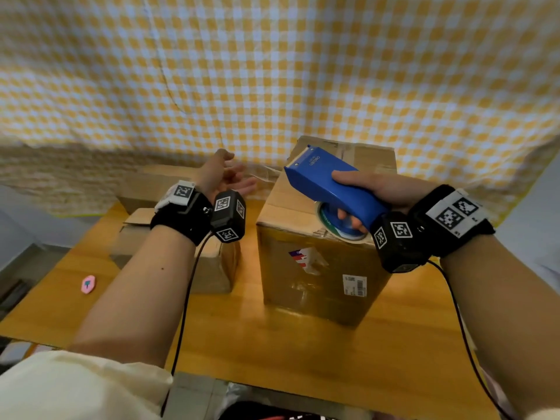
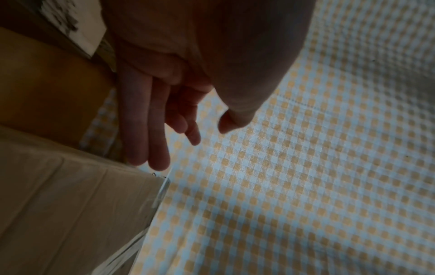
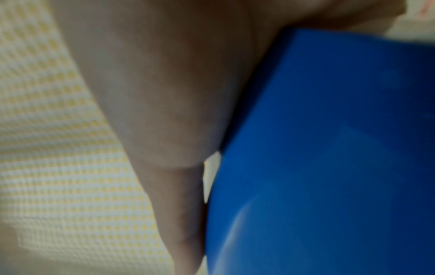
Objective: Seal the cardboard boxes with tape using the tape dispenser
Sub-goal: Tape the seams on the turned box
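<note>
My right hand [image 1: 368,197] grips a blue tape dispenser [image 1: 328,184] in the air above a tall cardboard box [image 1: 315,277] at the table's middle right. The dispenser's blade end points up and to the left; its tape roll [image 1: 342,227] shows under the hand. In the right wrist view the blue dispenser [image 3: 329,158] fills the right side beside my thumb. My left hand [image 1: 227,177] hangs open, palm up, left of the tall box's top edge. A thin clear strand of tape [image 1: 266,172] runs between it and the box. In the left wrist view the fingers [image 2: 146,130] are straight above the box corner [image 2: 70,195].
A lower cardboard box [image 1: 178,247] with a loose flap sits on the wooden table [image 1: 272,344] under my left forearm, another box [image 1: 157,183] behind it. A small pink object [image 1: 88,284] lies at the table's left. A yellow checked cloth [image 1: 272,71] hangs behind.
</note>
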